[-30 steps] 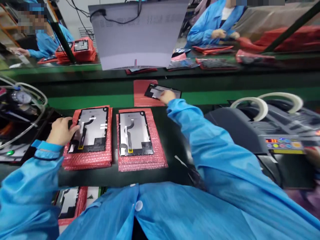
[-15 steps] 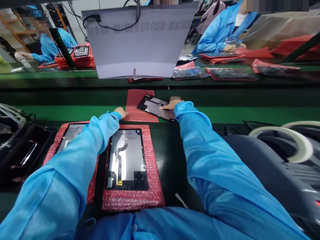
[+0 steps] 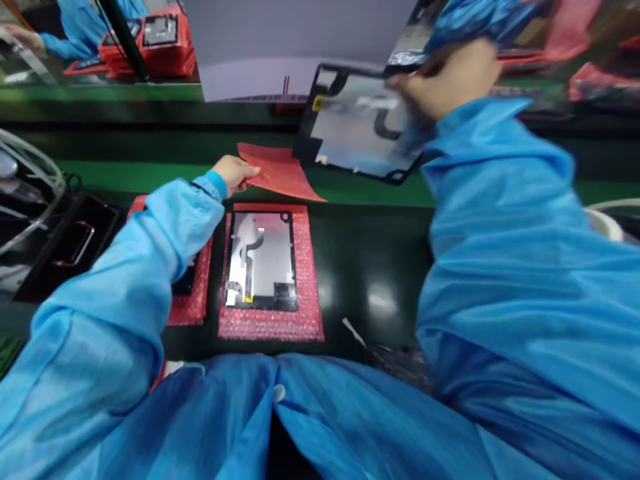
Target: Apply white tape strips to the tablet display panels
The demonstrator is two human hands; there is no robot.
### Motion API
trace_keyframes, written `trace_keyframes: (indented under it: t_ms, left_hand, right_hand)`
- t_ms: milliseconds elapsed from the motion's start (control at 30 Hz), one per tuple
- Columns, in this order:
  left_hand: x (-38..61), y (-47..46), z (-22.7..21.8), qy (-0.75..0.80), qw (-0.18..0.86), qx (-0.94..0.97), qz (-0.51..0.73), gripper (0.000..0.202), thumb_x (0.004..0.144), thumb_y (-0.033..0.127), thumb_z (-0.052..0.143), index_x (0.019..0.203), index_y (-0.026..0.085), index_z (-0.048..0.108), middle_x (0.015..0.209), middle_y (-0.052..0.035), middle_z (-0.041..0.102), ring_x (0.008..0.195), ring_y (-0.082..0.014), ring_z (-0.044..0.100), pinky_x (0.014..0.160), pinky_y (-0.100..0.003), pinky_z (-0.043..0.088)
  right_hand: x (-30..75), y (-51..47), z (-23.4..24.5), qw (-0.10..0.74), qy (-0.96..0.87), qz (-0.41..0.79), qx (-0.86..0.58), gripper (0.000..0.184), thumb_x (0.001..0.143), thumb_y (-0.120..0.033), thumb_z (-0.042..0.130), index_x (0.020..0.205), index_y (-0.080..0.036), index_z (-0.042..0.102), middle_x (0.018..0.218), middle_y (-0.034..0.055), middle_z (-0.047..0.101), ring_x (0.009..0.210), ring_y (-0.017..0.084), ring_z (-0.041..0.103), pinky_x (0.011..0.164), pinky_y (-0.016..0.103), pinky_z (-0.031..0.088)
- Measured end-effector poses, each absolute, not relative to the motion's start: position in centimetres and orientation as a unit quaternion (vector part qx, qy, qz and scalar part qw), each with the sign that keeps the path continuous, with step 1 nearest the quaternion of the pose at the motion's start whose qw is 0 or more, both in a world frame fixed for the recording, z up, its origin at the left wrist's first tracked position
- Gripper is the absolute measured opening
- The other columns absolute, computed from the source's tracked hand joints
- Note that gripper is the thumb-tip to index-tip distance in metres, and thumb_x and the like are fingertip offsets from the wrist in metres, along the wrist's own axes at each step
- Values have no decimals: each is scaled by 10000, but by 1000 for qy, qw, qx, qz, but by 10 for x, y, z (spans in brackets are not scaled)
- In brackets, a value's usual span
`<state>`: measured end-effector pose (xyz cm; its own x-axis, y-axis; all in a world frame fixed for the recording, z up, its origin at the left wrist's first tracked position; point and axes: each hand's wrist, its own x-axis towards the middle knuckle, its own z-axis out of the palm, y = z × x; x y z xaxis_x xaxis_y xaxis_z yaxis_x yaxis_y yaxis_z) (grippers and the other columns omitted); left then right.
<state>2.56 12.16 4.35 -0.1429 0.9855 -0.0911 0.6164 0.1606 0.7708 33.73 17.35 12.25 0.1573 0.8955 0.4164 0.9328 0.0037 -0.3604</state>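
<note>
My right hand [image 3: 453, 77], blurred by motion, grips the right edge of a tablet screen panel [image 3: 357, 123]. The panel is held up and tilted, its grey back with dark flex cables facing me. Farther left, my left hand [image 3: 236, 175] pinches the left edge of a red bubble-wrap bag [image 3: 280, 170], which is lifted at that side. Below the bag, another screen panel [image 3: 267, 257] lies face down on a stack of red bubble-wrap bags [image 3: 273, 327]. My left sleeve partly covers a second stack [image 3: 193, 303] with a dark panel on it.
A grey monitor back [image 3: 300, 47] hangs over the far side of the bench. Black cases [image 3: 70, 240] stand at the left, and a white tape roll [image 3: 605, 223] shows at the right. A thin white strip [image 3: 354, 331] lies near my body. Co-workers' blue sleeves [image 3: 75, 40] appear across the bench.
My right hand has lifted the screen panel off the red bag and swung it up and to the right. My left hand has raised the bag's left edge. The view has tilted down.
</note>
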Motion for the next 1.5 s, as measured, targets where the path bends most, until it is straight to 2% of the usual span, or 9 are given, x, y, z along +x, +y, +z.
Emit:
trace_keyframes:
  t_ms: [100, 200, 300, 533, 867, 1067, 1200, 1367, 1500]
  left_hand:
    - [21, 44, 60, 677, 422, 511, 319, 187, 853, 190, 676, 725, 166, 542, 578, 29, 557, 566, -98, 580, 605, -263, 485]
    - [22, -34, 50, 673, 461, 464, 345, 287, 765, 99, 733, 789, 187, 461, 524, 90, 503, 456, -61, 484, 502, -191, 396]
    - [25, -91, 22, 663, 460, 447, 387, 395, 695, 41, 730, 791, 212, 388, 491, 143, 442, 409, -47, 419, 457, -159, 322]
    - [23, -145, -31, 664, 390, 495, 402, 184, 738, 120, 651, 690, 190, 488, 527, 94, 455, 457, -74, 432, 497, -198, 332]
    - [6, -152, -40, 656, 307, 624, 294, 113, 814, 133, 571, 724, 190, 536, 622, 27, 576, 575, -124, 558, 600, -240, 467]
    - [9, -160, -8, 690, 240, 680, 65, 105, 925, 193, 539, 1006, 134, 569, 734, -47, 666, 708, -199, 677, 654, -277, 506]
    - [17, -163, 16, 653, 117, 747, -37, 222, 948, 327, 536, 1056, 140, 584, 874, -113, 684, 827, -266, 689, 680, -330, 527]
    - [20, -147, -9, 457, 22, 887, 60, 438, 706, 314, 828, 1059, 174, 609, 1159, -162, 592, 1116, -346, 564, 897, -456, 521]
    - [9, -132, -34, 405, -4, 906, 123, 376, 728, 257, 794, 1047, 168, 616, 1137, -157, 554, 1067, -334, 557, 925, -478, 511]
  right_hand:
    - [345, 137, 142, 347, -666, -15, -660, 763, 694, -674, 531, 965, 12, 725, 986, 166, 729, 959, 218, 660, 676, 341, 340]
    - [330, 107, 144, 375, -721, 29, -582, 300, 675, -371, 744, 632, -81, 683, 530, -30, 591, 565, 39, 503, 568, 258, 300]
    - [290, 82, 133, 250, -818, 73, -513, 341, 546, -132, 840, 441, -149, 516, 366, -128, 352, 434, 6, 307, 503, 232, 250]
    - [181, 41, 89, -45, -963, 28, -266, 400, 565, -365, 888, 468, -182, 546, 435, -91, 368, 512, 64, 289, 580, 252, 193]
    - [104, 49, 39, -158, -979, 68, -108, 434, 772, -622, 657, 719, -194, 708, 774, 27, 711, 944, 173, 614, 807, 281, 390]
    - [172, 44, 51, 37, -965, 102, -238, 395, 746, -463, 738, 1005, -165, 732, 1079, 101, 709, 1108, 257, 583, 966, 386, 418]
    - [275, -24, 55, 234, -844, 179, -448, 232, 805, -421, 664, 841, -206, 741, 811, 42, 721, 771, 183, 636, 765, 323, 488]
    - [380, -134, 15, 569, -437, 139, -683, 125, 743, -199, 654, 623, -169, 644, 486, -18, 564, 464, 104, 477, 518, 246, 375]
    - [436, -182, -12, 652, -148, 37, -743, 230, 777, -56, 582, 591, -173, 516, 458, -69, 459, 452, 67, 408, 504, 208, 327]
